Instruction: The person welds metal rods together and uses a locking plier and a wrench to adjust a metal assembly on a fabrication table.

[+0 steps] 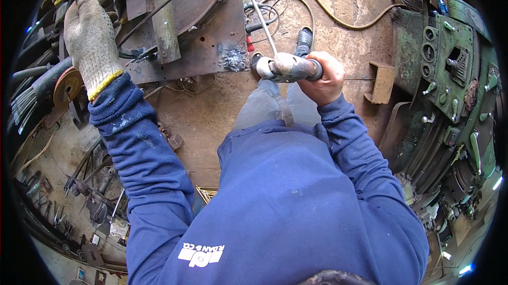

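My left hand, in a knitted beige work glove with a yellow cuff, is raised over the left side by the rusty steel table. Its back shows, but most of its fingers are turned away, so I cannot tell whether it grips anything. A thin metal rod slants across the table beside it. My bare right hand is closed around the dark end of a worn grey-brown hand tool in front of my legs. The tool has a rounded head; its exact kind is unclear. A long thin grey rod meets it from above.
A green machine with levers and dials stands at right, beside a rusty channel piece on the floor. A yellowish hose and cables lie ahead. A flat bar rests on the table. Tools crowd the lower left.
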A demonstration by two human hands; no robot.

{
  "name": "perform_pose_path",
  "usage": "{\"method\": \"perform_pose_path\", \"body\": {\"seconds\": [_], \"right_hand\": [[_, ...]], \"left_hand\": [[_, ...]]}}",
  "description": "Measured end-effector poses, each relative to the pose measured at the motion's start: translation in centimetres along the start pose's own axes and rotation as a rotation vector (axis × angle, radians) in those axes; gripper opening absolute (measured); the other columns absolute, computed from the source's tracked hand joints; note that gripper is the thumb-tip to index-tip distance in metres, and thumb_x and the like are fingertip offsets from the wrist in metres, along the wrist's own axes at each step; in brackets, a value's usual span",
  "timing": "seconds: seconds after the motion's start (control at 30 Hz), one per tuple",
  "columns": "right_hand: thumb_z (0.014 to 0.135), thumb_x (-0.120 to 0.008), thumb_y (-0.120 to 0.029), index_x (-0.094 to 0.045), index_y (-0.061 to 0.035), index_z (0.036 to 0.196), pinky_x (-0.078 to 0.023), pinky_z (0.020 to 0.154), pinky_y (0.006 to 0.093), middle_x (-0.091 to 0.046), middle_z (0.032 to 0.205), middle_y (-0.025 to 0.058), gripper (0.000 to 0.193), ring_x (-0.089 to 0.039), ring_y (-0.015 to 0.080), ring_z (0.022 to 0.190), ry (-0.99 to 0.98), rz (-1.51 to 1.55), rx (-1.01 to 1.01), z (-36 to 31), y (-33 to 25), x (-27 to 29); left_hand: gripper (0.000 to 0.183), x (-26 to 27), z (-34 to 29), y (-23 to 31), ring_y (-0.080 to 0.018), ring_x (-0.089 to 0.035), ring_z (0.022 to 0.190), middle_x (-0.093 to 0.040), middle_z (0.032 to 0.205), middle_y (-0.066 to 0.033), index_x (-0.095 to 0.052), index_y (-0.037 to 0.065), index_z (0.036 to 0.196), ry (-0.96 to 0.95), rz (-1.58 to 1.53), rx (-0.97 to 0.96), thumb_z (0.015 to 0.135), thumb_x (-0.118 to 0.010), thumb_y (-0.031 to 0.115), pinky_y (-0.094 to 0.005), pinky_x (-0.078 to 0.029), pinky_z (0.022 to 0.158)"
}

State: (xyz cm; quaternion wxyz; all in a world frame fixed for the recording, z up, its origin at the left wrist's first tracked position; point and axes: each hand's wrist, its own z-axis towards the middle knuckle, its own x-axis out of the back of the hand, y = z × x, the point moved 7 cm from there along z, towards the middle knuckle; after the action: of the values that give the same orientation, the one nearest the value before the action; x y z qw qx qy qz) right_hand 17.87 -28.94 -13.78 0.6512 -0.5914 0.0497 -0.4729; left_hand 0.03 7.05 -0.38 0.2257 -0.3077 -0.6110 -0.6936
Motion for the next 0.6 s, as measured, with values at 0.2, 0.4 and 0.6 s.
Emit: {"method": "perform_pose_path", "body": {"seconds": [0.2,0.4,0.6], "right_hand": [[0.060,-0.088,-0.017,-0.066,-0.0072,0.087,-0.052,0.059,0.0358,-0.064,0.071,0.0103,0.036,-0.066,0.0274,0.063,0.000,0.011,0.028,0.28,-0.13,0.10],[0.059,-0.087,-0.015,-0.066,-0.0085,0.085,-0.051,0.057,0.0368,-0.062,0.069,0.0097,0.033,-0.064,0.0280,0.061,-0.007,-0.029,0.034,0.38,-0.26,0.03],[0.059,-0.085,-0.013,-0.067,-0.0085,0.085,-0.052,0.058,0.0373,-0.063,0.070,0.0102,0.032,-0.065,0.0284,0.062,-0.010,-0.045,0.035,0.46,-0.66,0.22]], "left_hand": [[0.050,0.02,-0.47,0.15,-0.0054,-0.056,0.067,-0.071,0.091,-0.0029,-0.064,0.005,0.118,0.033,-0.025,0.027,0.097,-0.057,0.049,-0.0207,-0.045,0.061],[0.050,-0.05,-0.60,0.22,-0.0058,-0.056,0.068,-0.070,0.091,-0.0025,-0.065,0.005,0.117,0.017,-0.015,0.041,0.097,-0.057,0.049,-0.0216,-0.045,0.061],[0.049,-0.21,-0.38,0.36,-0.0069,-0.056,0.067,-0.072,0.093,-0.0039,-0.065,0.003,0.117,0.009,-0.050,0.036,0.098,-0.056,0.047,-0.0226,-0.046,0.063]]}}
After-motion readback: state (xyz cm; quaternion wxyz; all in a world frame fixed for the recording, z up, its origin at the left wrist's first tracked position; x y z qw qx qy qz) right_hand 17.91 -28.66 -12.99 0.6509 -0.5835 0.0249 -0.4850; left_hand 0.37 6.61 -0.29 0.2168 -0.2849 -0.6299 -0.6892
